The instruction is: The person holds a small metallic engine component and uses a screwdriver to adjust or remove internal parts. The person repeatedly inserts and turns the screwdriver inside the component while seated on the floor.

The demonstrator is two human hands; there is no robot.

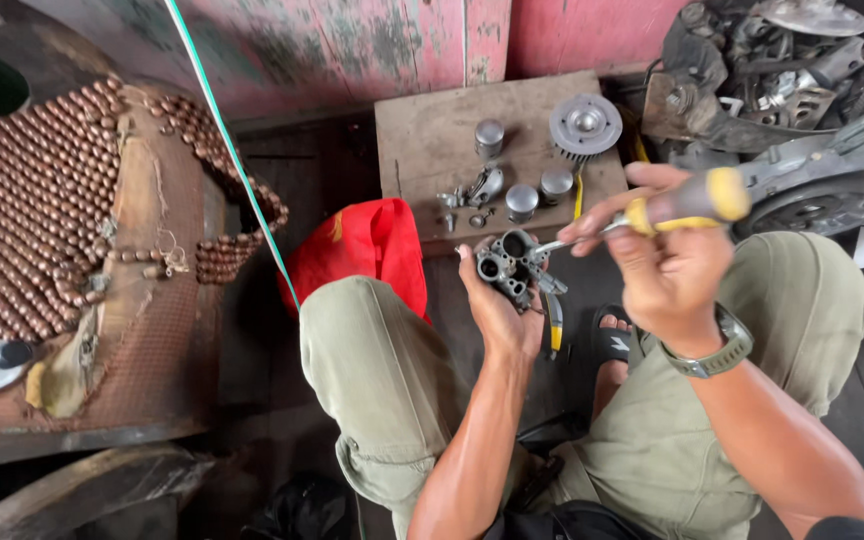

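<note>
My left hand (pixel 497 305) grips a grey metal carburetor body (pixel 512 262), held up between my knees. In my right hand (pixel 664 255) is a screwdriver with a yellow and grey handle (pixel 697 200). Its thin metal shaft points left, and the tip rests on the top of the carburetor. A grey wristwatch (pixel 717 355) sits on my right wrist.
A wooden board (pixel 422 135) ahead carries small metal cylinders (pixel 522 200), a finned round part (pixel 585 125) and small fittings. A red bag (pixel 367 245) lies by my left knee. A beaded seat cover (pixel 42 200) fills the left. An engine (pixel 802 100) sits at the upper right.
</note>
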